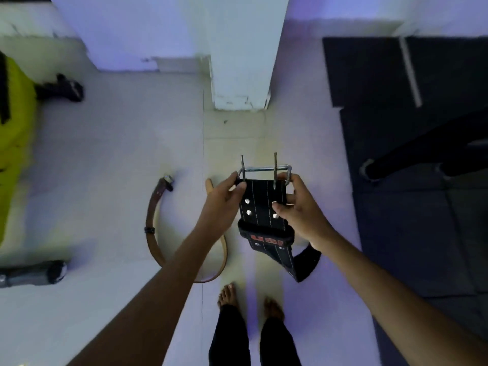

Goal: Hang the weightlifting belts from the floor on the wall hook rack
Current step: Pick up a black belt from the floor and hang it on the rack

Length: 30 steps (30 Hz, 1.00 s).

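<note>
I hold a black weightlifting belt (260, 207) with white stitching, silver rivets and red lettering in front of me, above the floor. Its metal double-prong buckle (266, 169) points away from me, prongs sticking up. My left hand (224, 199) grips the belt's left edge by the buckle. My right hand (301, 207) grips the right edge, thumb on the rivets. The rest of the belt hangs down under my right wrist. A brown leather belt (153, 228) lies curled on the floor to the left, partly hidden by my left forearm. No hook rack is in view.
A white pillar (243, 62) rises straight ahead. Dark rubber mats (412, 128) cover the floor on the right. A yellow-green object (13, 133) stands at the left edge, with a dark item (63, 88) beside it and a grey cylinder (34, 273) lower down. My bare feet (250, 302) are below.
</note>
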### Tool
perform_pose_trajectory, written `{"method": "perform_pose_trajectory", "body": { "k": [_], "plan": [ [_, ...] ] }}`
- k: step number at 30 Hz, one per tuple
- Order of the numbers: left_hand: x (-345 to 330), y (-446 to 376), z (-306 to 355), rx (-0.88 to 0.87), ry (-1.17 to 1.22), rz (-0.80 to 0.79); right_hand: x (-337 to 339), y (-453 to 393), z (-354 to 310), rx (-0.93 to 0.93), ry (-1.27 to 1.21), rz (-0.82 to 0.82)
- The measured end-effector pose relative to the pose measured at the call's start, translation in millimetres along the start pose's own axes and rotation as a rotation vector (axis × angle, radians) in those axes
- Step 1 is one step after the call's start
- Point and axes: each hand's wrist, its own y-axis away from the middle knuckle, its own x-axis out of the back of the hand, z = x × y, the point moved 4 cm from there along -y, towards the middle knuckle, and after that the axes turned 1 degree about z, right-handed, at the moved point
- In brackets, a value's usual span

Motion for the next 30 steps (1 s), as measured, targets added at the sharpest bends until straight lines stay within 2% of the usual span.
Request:
{"method": "perform_pose_trajectory", "body": {
  "k": [4, 8, 11, 17, 21, 26, 30],
  "plan": [
    [40.5, 38.0, 115.9, -0.084, 0.144, 0.052, 43.6, 58.5, -110.0, 0.103, -0.035, -0.007],
    [81.5, 65.0, 240.0, -0.148, 0.289, 0.097, 88.0, 110.2, -224.8, 0.288, -0.021, 0.033],
    [103.1, 83.5, 332.2, -0.337, 0.372, 0.014, 120.9, 146.3, -304.1, 0.428, -0.047, 0.112],
    [149.4, 135.9, 478.6, -0.560, 0.458, 0.080, 167.5, 208.6, -437.2, 0.686, -0.034, 0.208],
    [173.0, 175.8, 557.2, -0.712, 0.457, 0.074, 186.0, 247.2, -506.9, 0.820, -0.059, 0.244],
    [195.6, 213.9, 621.9, -0.854, 0.376, 0.080, 192.5, 280.4, -569.2, 0.923, -0.129, 0.230],
    [222.3, 237.9, 660.4, -0.908, 0.320, 0.242, 192.6, 302.2, -615.8, 1.027, -0.132, 0.252]
  ]
}}
